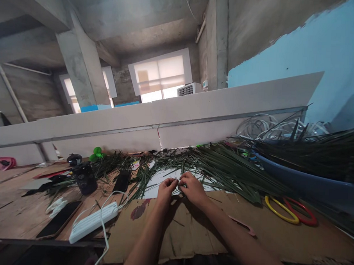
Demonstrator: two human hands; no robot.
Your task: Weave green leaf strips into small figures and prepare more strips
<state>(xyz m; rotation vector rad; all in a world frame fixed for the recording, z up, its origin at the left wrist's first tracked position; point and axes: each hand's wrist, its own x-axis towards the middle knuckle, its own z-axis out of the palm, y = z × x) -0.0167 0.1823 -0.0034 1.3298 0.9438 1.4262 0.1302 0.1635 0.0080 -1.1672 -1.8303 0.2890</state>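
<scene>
My left hand (166, 190) and my right hand (192, 190) meet above the near edge of a white sheet (155, 189), fingertips almost touching. Both are closed in a pinch on a small, dark piece of leaf strip (178, 182), with thin ends poking up between the fingers. Its full shape is hidden by my fingers. Below my forearms lies a flat piece of cardboard (201, 237). Long green leaf strips (225, 166) are heaped just beyond and to the right of my hands.
Scissors with yellow and red handles (301, 212) and a pink-handled tool (243, 226) lie at right. A blue basin (298, 179) holds more leaves. At left are a white power strip (95, 222), a phone (60, 220), a second dark phone (122, 181) and a dark cup (84, 178).
</scene>
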